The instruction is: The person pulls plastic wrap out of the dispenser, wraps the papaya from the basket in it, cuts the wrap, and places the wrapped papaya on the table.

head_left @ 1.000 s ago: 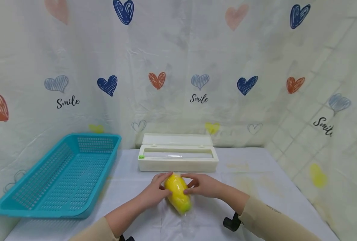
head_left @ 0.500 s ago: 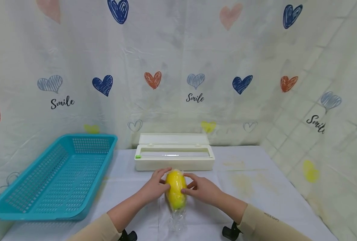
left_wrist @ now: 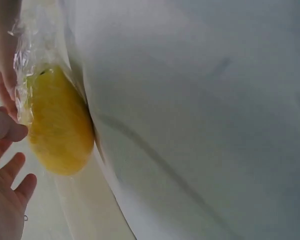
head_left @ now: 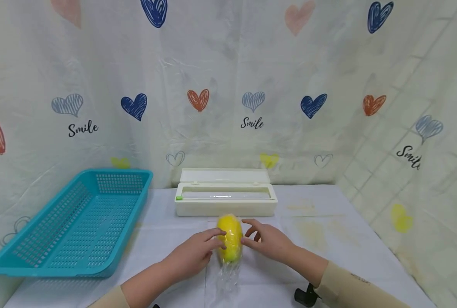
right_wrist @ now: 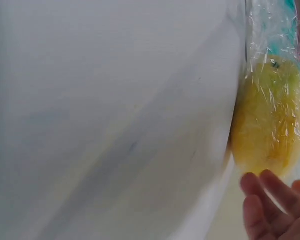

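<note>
A yellow mango (head_left: 229,244) wrapped in cling film lies lengthwise on the white-covered table in the head view, greenish at its near end. Loose film (head_left: 227,278) trails from that end towards the person. My left hand (head_left: 191,253) reaches over its left side with extended fingers, fingertips overlapping the fruit. On the other side, my right hand (head_left: 271,241) has thumb and forefinger at the mango's right edge, fingers loosely bent. In the left wrist view the fingers of the left hand (left_wrist: 10,170) are spread beside the wrapped fruit. The right wrist view has the right fingertips (right_wrist: 249,181) at its far end.
Behind the mango stands a white cling film dispenser (head_left: 225,208), its lid raised and a green slider at the left. A turquoise plastic basket (head_left: 70,231) sits at the left of the table. A curtain with printed hearts (head_left: 313,141) hangs at the back.
The mango has turned from slanting to nearly straight, its film tail more visible. The left hand has drawn back towards the person, its fingers loosened; the right hand has shifted slightly rightward.
</note>
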The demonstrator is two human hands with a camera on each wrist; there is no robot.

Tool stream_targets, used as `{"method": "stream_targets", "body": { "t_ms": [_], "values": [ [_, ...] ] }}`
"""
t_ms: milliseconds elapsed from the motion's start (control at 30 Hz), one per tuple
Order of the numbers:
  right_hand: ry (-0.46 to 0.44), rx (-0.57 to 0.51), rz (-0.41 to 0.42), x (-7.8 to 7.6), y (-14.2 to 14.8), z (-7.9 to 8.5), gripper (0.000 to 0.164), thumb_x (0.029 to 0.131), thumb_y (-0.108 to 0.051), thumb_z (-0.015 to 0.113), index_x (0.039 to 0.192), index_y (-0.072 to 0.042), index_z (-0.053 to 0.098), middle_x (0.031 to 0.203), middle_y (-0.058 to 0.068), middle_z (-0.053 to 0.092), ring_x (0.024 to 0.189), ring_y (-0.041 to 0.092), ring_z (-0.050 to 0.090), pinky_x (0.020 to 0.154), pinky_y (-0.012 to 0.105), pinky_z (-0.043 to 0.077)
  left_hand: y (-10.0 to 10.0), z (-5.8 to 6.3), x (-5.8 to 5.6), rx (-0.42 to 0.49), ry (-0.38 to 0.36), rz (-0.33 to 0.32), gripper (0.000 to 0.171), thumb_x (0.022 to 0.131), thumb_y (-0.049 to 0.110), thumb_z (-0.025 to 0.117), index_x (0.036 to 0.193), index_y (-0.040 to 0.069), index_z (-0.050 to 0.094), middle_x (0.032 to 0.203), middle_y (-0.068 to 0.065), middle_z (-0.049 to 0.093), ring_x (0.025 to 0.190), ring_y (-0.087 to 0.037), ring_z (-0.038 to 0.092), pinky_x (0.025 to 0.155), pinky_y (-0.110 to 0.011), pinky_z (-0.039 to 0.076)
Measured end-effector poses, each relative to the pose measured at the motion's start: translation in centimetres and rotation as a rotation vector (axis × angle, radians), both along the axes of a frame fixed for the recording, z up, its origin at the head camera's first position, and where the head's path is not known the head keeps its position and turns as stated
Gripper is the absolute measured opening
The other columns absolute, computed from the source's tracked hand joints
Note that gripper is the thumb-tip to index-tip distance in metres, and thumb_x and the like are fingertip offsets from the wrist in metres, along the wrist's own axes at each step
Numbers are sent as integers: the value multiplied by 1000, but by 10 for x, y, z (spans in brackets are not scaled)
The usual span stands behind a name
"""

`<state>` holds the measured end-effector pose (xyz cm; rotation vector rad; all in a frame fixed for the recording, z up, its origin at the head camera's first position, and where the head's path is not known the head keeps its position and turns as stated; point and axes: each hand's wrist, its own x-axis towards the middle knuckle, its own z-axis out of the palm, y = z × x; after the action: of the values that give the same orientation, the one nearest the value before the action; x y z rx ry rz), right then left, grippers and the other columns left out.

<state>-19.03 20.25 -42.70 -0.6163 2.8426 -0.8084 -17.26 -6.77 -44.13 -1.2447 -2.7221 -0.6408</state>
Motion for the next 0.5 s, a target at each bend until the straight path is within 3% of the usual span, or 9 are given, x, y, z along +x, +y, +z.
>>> {"method": "stream_targets", "body": {
  "t_ms": [100,200,333,500],
  "values": [
    [60,20,93,6,8,2,53,90,-42,72,135,-19,56,114,-3,65,88,11,60,69,26,53,-2,1,8,-50,167,-164,45,81,-3,75,114,25,62,140,4,53,128,-16,52,106,-34,43],
    [123,57,235,13,13,0,42,89,-33,76,126,-24,60,123,-6,60,103,13,59,84,29,55,0,2,12,-110,238,-234,48,78,7,83,115,26,60,143,4,51,130,-15,49,108,-34,42],
    [181,101,408,21,14,-5,35,87,-31,78,118,-26,61,139,-3,49,120,18,56,99,36,50,2,2,13,-204,239,-237,46,80,26,85,119,31,61,148,5,45,133,-17,45,107,-38,42],
    [172,100,461,27,8,-10,35,86,-32,79,115,-29,59,152,2,37,125,24,53,99,37,49,2,-1,14,-229,186,-181,33,83,34,81,112,36,66,147,5,45,134,-22,43,106,-43,44]
  ]
}}
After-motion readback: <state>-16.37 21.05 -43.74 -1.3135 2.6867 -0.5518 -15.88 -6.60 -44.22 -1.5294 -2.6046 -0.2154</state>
